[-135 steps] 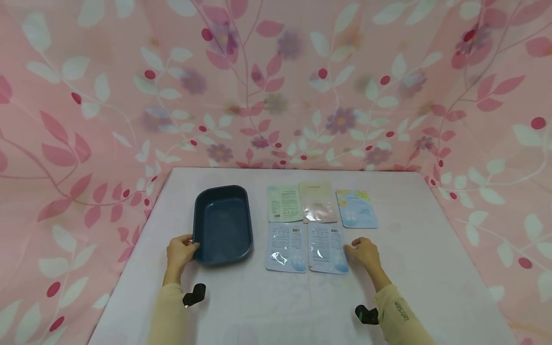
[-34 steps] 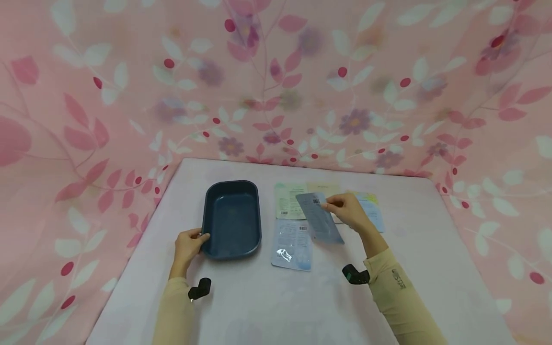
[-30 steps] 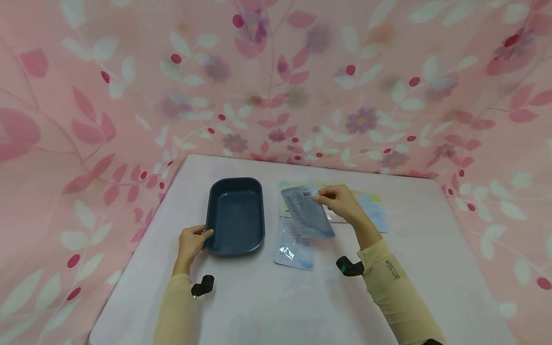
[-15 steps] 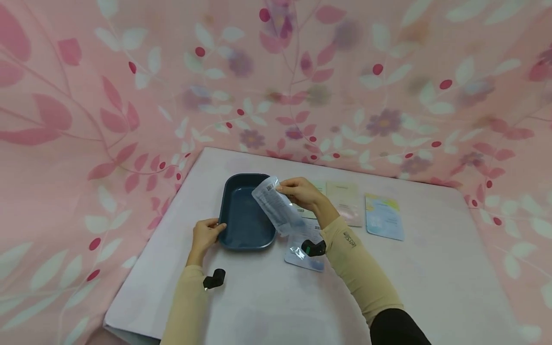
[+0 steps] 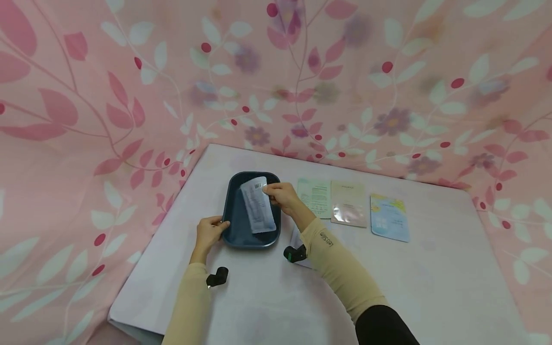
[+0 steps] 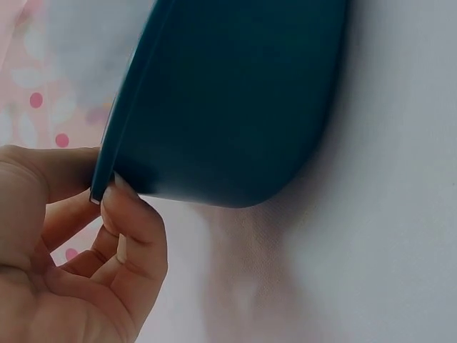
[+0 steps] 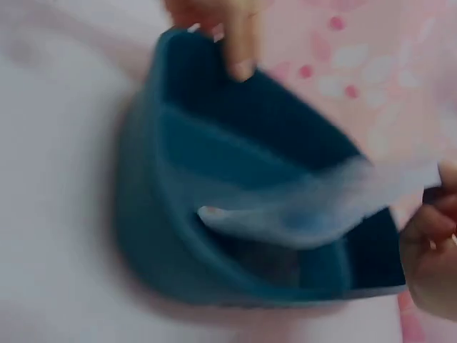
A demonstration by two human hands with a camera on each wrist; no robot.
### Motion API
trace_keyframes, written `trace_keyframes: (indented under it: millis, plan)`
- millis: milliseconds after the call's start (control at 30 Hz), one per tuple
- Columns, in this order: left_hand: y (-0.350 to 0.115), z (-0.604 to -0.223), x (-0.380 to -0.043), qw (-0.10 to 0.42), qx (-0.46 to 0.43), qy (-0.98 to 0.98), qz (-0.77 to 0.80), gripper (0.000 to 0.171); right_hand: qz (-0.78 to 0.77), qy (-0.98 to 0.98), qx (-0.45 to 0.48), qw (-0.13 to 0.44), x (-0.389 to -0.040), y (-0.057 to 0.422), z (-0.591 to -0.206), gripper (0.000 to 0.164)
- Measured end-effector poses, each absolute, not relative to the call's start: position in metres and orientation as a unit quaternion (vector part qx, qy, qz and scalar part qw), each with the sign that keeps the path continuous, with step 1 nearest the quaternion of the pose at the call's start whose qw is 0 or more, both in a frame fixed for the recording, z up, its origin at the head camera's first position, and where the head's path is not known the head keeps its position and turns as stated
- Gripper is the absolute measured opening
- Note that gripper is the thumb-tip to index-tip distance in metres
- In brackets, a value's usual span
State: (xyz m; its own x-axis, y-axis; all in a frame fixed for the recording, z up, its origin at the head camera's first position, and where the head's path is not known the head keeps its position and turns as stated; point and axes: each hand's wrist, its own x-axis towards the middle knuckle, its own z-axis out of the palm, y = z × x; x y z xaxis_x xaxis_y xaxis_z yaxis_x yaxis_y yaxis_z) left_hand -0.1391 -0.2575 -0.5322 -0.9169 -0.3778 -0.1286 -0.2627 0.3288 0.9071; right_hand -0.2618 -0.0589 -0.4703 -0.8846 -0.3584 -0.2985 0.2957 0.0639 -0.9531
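Observation:
A dark blue rectangular tray (image 5: 230,230) with raised walls stands on the left part of the table. My left hand (image 5: 209,235) pinches its near left rim between thumb and fingers, which the left wrist view shows closely at the rim (image 6: 107,161). Over the tray's inside, my right hand (image 5: 286,197) pinches the upper right edge of a light blue sachet (image 5: 258,206) with a barcode. In the right wrist view the sachet (image 7: 307,214) is blurred and slants down into the tray, its lower end inside the walls.
A second pale blue sachet (image 5: 297,239) lies mostly hidden under my right forearm. Right of the tray lie a green sachet (image 5: 314,197), a beige sachet (image 5: 348,203) and a blue-yellow sachet (image 5: 389,218). A floral pink cloth (image 5: 345,96) hangs behind the table.
My right hand has lifted the light blue sachet from the front row and carried it left over the tray. The left hand keeps its hold on the rim; the head view has shifted.

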Motion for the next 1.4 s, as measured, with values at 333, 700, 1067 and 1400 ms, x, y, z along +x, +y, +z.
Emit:
trace_keyframes:
  millis: [333,700,1067,1400]
  plan:
    - [-0.26,-0.535,-0.142,0.051,0.188,-0.819,-0.539,0.03,-0.327,0.943,-0.037,0.053,-0.253,-0.062,-0.495,0.027]
    - [-0.257,-0.545,-0.146,0.03,0.185,-0.807,-0.56,0.034,-0.229,0.97,-0.063,0.055,-0.249,-0.064,-0.502,0.018]
    - [-0.272,-0.548,-0.133,0.051,0.184,-0.813,-0.55,0.036,-0.374,0.925,-0.069,-0.006,-0.235,0.053,-0.514,0.026]
    - [-0.295,-0.55,-0.124,0.064,0.202,-0.808,-0.55,0.036,-0.364,0.93,-0.011,0.043,-0.236,0.092,-0.545,0.031]
